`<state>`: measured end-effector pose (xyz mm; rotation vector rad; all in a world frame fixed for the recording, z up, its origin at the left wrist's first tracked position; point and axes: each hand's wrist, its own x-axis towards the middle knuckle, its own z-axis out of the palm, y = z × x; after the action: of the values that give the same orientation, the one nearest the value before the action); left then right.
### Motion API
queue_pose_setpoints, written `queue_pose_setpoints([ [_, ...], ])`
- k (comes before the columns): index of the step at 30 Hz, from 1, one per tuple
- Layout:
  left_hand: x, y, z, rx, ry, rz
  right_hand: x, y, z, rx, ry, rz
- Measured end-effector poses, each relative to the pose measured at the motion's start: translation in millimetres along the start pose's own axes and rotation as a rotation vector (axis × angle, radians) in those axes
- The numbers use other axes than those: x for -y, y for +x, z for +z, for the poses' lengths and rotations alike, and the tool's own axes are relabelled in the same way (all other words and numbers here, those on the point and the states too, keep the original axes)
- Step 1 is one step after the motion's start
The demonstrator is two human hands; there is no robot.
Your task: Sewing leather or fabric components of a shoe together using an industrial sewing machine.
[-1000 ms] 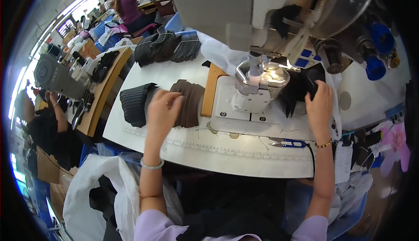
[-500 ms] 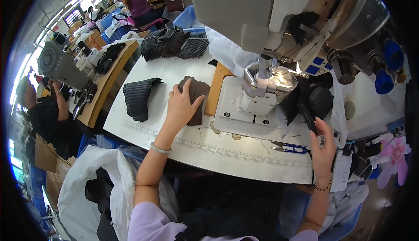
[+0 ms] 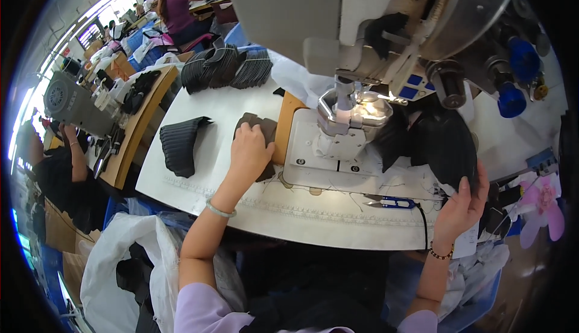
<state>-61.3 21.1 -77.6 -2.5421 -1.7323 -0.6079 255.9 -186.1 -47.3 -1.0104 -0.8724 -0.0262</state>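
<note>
My left hand (image 3: 250, 152) lies over a dark brown piece (image 3: 267, 128) on the white sewing table, its thumb apart and its fingers resting on top. To its left is a black ribbed, curved piece (image 3: 183, 146). At the table's right side my right hand (image 3: 461, 209) pinches the lower edge of a black piece of material (image 3: 449, 146), which bends down from beside the sewing machine (image 3: 356, 113). Thread snips (image 3: 392, 202) with blue handles rest just left of that hand.
Stacks of black ribbed pieces (image 3: 226, 66) stand at the table's far edge. A white sack (image 3: 126, 242) with dark pieces inside is at lower left. A pink flower ornament (image 3: 538, 203) is at right. Co-workers sit at other machines, far left.
My right hand has moved right and now holds a larger black piece pulled out from the machine's side. My left hand stays on the brown piece, its fingers closer together. The view has shifted slightly.
</note>
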Motion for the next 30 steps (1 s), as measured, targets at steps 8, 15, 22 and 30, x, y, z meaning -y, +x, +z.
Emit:
queue_pose_setpoints([
  [8, 7.2, 8.4, -0.6, -0.040, -0.241, -0.155, 16.6, -15.7, 4.5, 0.308, 0.184, -0.145],
  [15, -4.9, -9.2, -21.3, -0.013, -1.030, -0.179, 17.3, 1.1, 49.4, 0.633, 0.048, 0.060],
  [22, -91.5, -37.2, -43.5, 0.380, -1.444, 0.370, 19.6, 16.3, 96.6, 0.811, -0.054, -0.032],
  [30, -108.3, -46.6, -30.3, 0.256, -1.818, -0.061, 19.1, 0.0, 73.5, 0.947, -0.519, -0.499],
])
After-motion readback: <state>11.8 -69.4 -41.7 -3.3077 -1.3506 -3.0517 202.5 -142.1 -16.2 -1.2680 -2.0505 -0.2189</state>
